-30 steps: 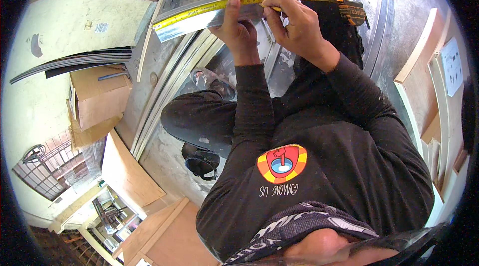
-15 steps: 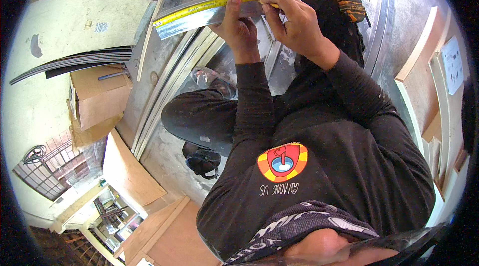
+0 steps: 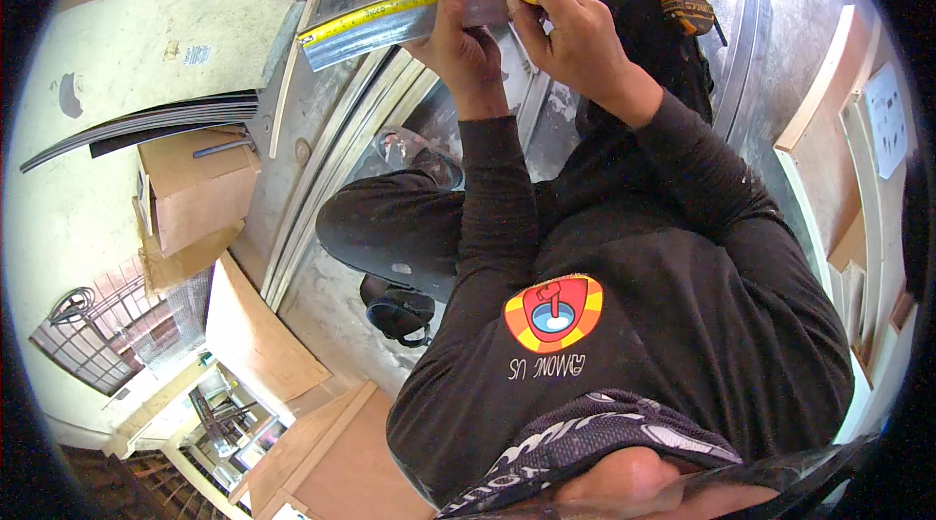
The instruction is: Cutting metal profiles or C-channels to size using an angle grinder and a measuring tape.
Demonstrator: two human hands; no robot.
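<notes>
My left hand (image 3: 466, 57) is closed around a shiny flat metal strip (image 3: 366, 40). Its thumb presses the yellow tape measure blade (image 3: 385, 7) along the strip's upper edge. The blade's end sits at the strip's left end. To the right, the blade runs to the black and orange tape measure case (image 3: 688, 9), which rests by my knee. My right hand (image 3: 575, 44) pinches a thin yellow pencil-like stick (image 3: 531, 0), its fingertips close against the blade and strip. The stick's tip is too small to make out.
Long metal profiles (image 3: 341, 135) lie on the floor beside my folded leg. A cardboard box (image 3: 200, 189) and stacked dark strips (image 3: 146, 125) are on the left. Wooden boards (image 3: 824, 91) stand at the right. A black cap-like item (image 3: 398, 310) lies near my left knee.
My right fingers have shifted slightly up and left along the blade. The strip and left hand have moved only a little; the tape case stays by my knee.
</notes>
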